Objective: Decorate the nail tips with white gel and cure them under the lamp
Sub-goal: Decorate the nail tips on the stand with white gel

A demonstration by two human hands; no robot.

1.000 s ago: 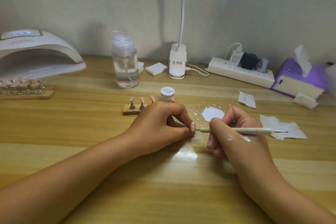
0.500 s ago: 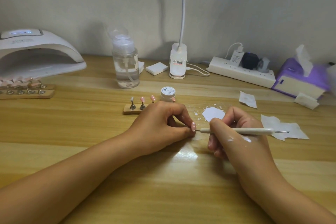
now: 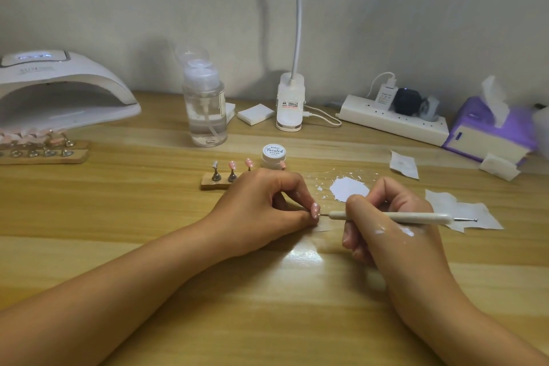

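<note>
- The left hand [image 3: 267,205] rests on the wooden table [image 3: 118,217], its fingers curled in tight. Thumb and forefinger pinch a pink nail tip [image 3: 315,210] that faces right.
- The right hand [image 3: 386,226] has its fingers bent round a pale dotting tool [image 3: 416,218], held like a pen and lying almost level. The tool's fine metal point reaches the nail tip's right edge; whether it actually touches is too small to tell.
- White smears [image 3: 404,230] mark the back of the right hand.
- A puddle of white gel [image 3: 349,189] lies on the table just behind the right hand's knuckles, with the gel jar [image 3: 274,154] further back.
- What the left fingers grip below the nail tip is hidden inside the fist.
- The right fingertips on the tool are covered by the hand's own knuckles.
- The left hand blocks the right end of a small wooden holder [image 3: 214,184] carrying more pink tips.
- The curing lamp [image 3: 59,89] at far left is cut off by the frame; the tips on the rack [image 3: 44,154] in front of it are blurred.
</note>
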